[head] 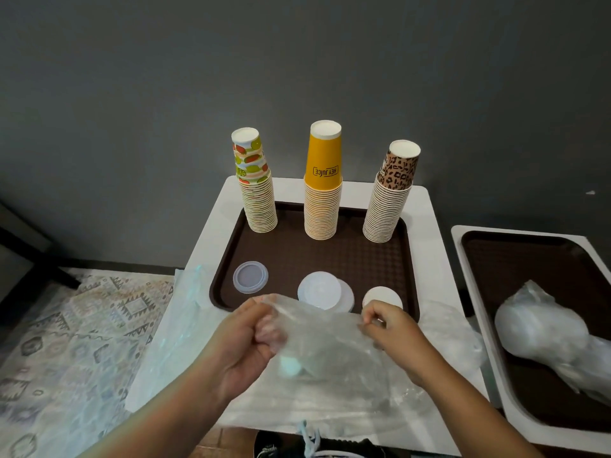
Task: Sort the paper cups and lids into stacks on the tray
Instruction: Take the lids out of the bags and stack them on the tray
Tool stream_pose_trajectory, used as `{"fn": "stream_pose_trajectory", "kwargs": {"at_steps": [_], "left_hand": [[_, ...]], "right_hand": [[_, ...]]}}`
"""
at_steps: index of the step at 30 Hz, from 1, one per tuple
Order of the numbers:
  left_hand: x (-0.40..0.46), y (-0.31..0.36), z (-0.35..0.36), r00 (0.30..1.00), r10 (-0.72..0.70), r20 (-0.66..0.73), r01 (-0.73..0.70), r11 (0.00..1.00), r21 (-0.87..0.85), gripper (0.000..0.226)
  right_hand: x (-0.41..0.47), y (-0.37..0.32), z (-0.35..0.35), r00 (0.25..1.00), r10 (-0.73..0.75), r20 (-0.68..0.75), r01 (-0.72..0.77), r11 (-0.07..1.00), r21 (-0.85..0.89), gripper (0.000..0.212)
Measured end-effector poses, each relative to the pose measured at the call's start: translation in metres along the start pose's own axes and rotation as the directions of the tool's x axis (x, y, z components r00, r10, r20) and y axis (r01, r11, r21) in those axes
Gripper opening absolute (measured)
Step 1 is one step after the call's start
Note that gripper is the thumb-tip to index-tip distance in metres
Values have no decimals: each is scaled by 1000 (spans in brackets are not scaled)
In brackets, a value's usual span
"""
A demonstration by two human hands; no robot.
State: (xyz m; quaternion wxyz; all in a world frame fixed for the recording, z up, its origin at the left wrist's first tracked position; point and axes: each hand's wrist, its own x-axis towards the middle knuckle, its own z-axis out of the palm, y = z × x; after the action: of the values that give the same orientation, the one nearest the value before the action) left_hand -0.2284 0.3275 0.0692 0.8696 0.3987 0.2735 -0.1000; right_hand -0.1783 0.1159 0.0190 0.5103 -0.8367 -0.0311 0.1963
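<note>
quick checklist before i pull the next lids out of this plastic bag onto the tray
1. Both hands grip the plastic bag, left hand and right hand: ok.
2. Three cup stacks upright at the tray's back: fruit stack, yellow stack, leopard stack: ok.
3. Lid spots started: clear lid, middle lids, white lid: ok.
4. Middle lids aligned: not ok, offset.
5. Which lids remain in the bag: cannot tell.
</note>
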Motion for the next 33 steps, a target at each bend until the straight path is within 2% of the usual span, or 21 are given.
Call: {"fn": "stream_pose_trajectory", "kwargs": {"at_steps": [2,3,5,6,7,9,10,12,14,16,18,20,21,23,25,26,27,28,30,31,33], "left_hand": [[5,-12,-11,999,52,11,-53,970,236,13],[7,-17,-19,996,87,23,-89,909,406,13],[15,-23,-38,991,125,56,-127,683,719,25],[18,-24,-45,989,138,59,-128,568,813,25],[21,-25,-52,987,150,59,-125,482,867,20],[25,-27,-59,987,151,54,-112,406,907,22],[26,-31,-61,988,146,40,-101,437,894,25],[27,-37,-60,990,141,-4,-82,596,799,25],[28,-42,-57,988,143,-55,-75,767,637,25],[30,-45,-54,987,76,-139,-9,902,431,25],[34,-45,-51,982,-82,-167,103,987,119,32],[39,-44,-52,966,-221,-132,197,965,-171,37],[42,-44,-55,958,-253,-135,218,949,-227,37],[47,-46,-58,956,-249,-155,225,962,-156,36],[44,-49,-60,975,-117,-189,163,955,248,17],[41,-49,-60,984,-63,-166,133,882,453,9],[40,-51,-62,990,-41,-132,112,800,590,13],[39,-51,-61,994,-29,-106,93,738,668,17],[39,-50,-60,995,42,-86,35,675,737,16],[41,-50,-61,993,83,-79,1,679,734,17],[43,-47,-58,991,103,-84,-33,799,600,14]], "right_hand": [[2,4,0,991,131,26,-133,957,257,40],[2,4,1,978,192,77,-206,871,447,40],[2,-1,2,937,271,218,-341,585,736,32],[1,-3,3,919,300,254,-376,480,793,30],[2,-3,6,908,323,267,-393,434,811,30],[2,0,13,904,328,275,-409,471,782,28],[0,0,18,912,304,275,-404,547,733,24],[-7,-2,26,942,198,271,-318,786,531,16],[-9,2,32,960,59,273,-98,987,130,28],[-5,8,38,972,-59,226,105,974,-198,28],[1,15,42,987,-54,148,86,972,-218,16],[7,23,45,995,67,77,-67,998,-2,8],[10,28,44,984,161,74,-171,972,158,7],[15,32,42,920,346,184,-391,770,505,12],[18,31,37,851,411,326,-506,482,715,24],[20,31,35,829,408,381,-532,369,762,28],[20,30,34,819,388,424,-545,291,786,29],[21,30,33,818,359,450,-552,266,790,30],[22,30,34,836,297,461,-545,348,763,39],[21,29,34,844,265,465,-536,395,747,43],[19,28,38,871,204,446,-485,502,716,36]]}}
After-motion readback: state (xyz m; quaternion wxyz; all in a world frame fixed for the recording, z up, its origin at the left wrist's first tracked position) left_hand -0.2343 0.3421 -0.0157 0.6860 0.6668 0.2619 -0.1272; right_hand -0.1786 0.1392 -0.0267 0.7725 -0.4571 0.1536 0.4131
